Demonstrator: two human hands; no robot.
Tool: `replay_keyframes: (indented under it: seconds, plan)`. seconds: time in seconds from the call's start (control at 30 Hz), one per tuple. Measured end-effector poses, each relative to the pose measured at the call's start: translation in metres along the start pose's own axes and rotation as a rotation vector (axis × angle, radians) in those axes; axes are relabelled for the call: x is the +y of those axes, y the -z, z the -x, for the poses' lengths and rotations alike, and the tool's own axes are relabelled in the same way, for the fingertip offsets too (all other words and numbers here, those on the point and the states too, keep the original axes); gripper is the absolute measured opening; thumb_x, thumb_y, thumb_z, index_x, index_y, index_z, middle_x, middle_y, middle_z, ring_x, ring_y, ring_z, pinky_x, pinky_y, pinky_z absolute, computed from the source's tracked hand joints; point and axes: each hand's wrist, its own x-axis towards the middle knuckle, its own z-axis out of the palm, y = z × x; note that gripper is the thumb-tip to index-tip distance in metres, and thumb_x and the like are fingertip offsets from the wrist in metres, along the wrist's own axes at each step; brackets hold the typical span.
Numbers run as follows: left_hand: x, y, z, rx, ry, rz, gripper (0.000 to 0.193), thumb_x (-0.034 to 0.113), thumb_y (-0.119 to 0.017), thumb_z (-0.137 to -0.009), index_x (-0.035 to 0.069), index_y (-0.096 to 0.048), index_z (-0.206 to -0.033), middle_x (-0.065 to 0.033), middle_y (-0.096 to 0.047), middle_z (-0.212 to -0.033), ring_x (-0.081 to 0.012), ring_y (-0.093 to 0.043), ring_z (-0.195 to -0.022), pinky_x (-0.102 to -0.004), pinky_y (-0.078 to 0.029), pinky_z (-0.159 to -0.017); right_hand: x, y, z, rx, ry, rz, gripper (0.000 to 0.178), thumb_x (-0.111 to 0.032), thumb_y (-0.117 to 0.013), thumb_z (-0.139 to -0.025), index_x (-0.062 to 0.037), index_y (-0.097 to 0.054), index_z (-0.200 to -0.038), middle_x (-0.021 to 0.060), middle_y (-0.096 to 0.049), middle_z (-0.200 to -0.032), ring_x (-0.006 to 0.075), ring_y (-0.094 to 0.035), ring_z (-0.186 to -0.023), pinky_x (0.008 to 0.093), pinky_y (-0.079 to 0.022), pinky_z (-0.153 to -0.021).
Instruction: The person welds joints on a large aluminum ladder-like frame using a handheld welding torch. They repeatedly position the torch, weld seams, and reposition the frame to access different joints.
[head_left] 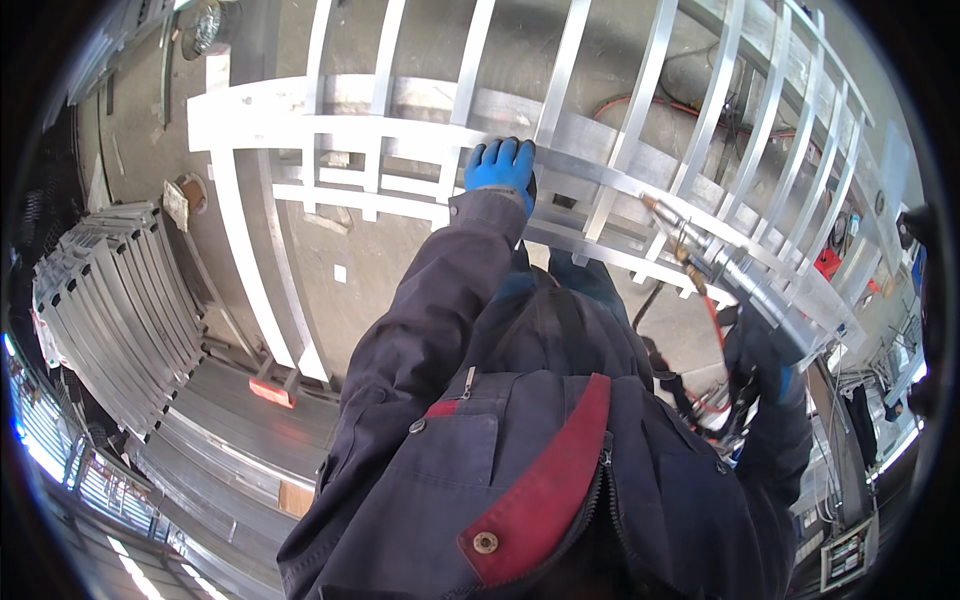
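My left hand (502,168), in a blue and dark work glove, rests over the near long rail of a bright aluminium frame (570,170), its fingers curled on the edge. The frame has long rails and several evenly spaced crossbars. To the right, my right hand (768,350) is closed around a long metal hand tool (745,275). Its silver barrel carries brass-coloured fittings, and its slim end points left across the frame's rails. The tool's exact kind is unclear. Part of the right hand lies in shadow behind the tool.
Stacked metal profiles (120,310) stand at the left above a grey metal surface (250,420). A red-orange clamp or end piece (271,392) sits at the foot of a metal bar. Hoses (660,100) run over the concrete floor beneath the frame; an orange hose (716,325) hangs near the tool.
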Motion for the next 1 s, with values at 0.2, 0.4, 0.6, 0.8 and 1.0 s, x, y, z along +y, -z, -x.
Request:
replay_keyframes:
  seconds: [0.2,0.4,0.6,0.8,1.0]
  plan:
    - [0.002,0.017,-0.030,-0.273,-0.103,-0.270,0.052,0.029,-0.068,-0.094,0.017,-0.058,-0.144,-0.0111,-0.062,-0.142,-0.0323,-0.056,-0.137,-0.0498,-0.042,-0.115,0.050,-0.078,0.056,-0.019,0.040,-0.201,0.047,-0.015,-0.065,-0.100,0.0075,-0.052,-0.139,0.0163,-0.069,-0.106,0.0191,-0.065,-0.081,0.0327,-0.055,-0.069]
    - [-0.005,0.038,-0.072,-0.625,-0.080,-0.303,0.045,0.043,-0.072,-0.097,0.020,-0.065,-0.136,-0.0102,-0.067,-0.140,-0.0299,-0.060,-0.136,-0.0480,-0.044,-0.114,0.057,-0.164,0.079,0.057,-0.016,-0.045,0.042,-0.017,-0.067,-0.099,0.0031,-0.060,-0.136,0.0147,-0.070,-0.109,0.0229,-0.067,-0.092,0.0376,-0.056,-0.079]
    - [-0.013,0.028,-0.054,-0.506,-0.203,-0.335,0.047,0.033,-0.064,-0.099,0.016,-0.058,-0.142,-0.0096,-0.060,-0.149,-0.0291,-0.056,-0.140,-0.0535,-0.037,-0.119,0.088,-0.217,0.100,0.251,0.250,0.020,0.037,-0.021,-0.065,-0.101,0.0005,-0.064,-0.132,0.0112,-0.069,-0.108,0.0217,-0.066,-0.093,0.0377,-0.055,-0.080]
    - [-0.069,0.049,0.057,-0.152,-0.452,-0.102,0.056,0.025,-0.074,-0.084,0.008,-0.060,-0.136,-0.0203,-0.057,-0.144,-0.0407,-0.051,-0.140,-0.0579,-0.041,-0.115,0.100,-0.227,0.106,0.432,0.519,0.203,0.034,-0.026,-0.063,-0.104,-0.0021,-0.068,-0.127,0.0077,-0.068,-0.106,0.0205,-0.065,-0.094,0.0378,-0.054,-0.082]
    - [-0.099,0.084,0.197,-0.240,0.023,0.216,0.044,0.024,-0.067,-0.094,0.004,-0.066,-0.133,-0.0247,-0.074,-0.118,-0.0417,-0.073,-0.106,-0.0522,-0.057,-0.094,0.113,-0.211,0.114,0.363,0.350,-0.064,0.032,-0.018,-0.068,-0.100,-0.0012,-0.068,-0.127,0.0138,-0.071,-0.116,0.0257,-0.067,-0.105,0.0390,-0.054,-0.091]
